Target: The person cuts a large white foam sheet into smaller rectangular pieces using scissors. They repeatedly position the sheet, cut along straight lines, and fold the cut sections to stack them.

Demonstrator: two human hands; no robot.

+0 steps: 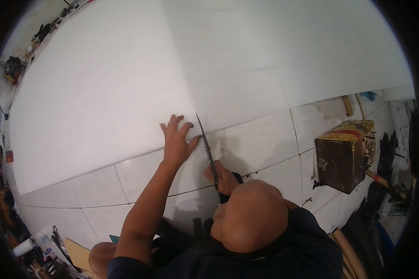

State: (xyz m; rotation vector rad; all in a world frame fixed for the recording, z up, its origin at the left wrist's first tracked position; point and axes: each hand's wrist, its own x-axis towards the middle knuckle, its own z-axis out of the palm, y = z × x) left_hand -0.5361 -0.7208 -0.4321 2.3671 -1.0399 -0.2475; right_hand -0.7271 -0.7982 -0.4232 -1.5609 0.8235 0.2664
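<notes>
A large white sheet (125, 83) is spread over the tiled floor, its near edge just in front of me. My right hand (224, 179) grips a pair of long dark scissors (205, 142). Their tip points away from me and lies over the sheet just inside the near edge. Only one blade shows clearly; I cannot tell whether the other is beneath the sheet. Left of the scissors, my left hand (177, 142) rests on the sheet at that edge. Its fingers are spread, and the thumb reaches close to the blade.
A worn brown and yellow box (342, 156) stands on the floor tiles (265, 135) to the right. Beside it lies a tool with a wooden handle (379, 179). My bent knee (253, 216) is close behind my right hand. Assorted clutter lines the far left and lower left.
</notes>
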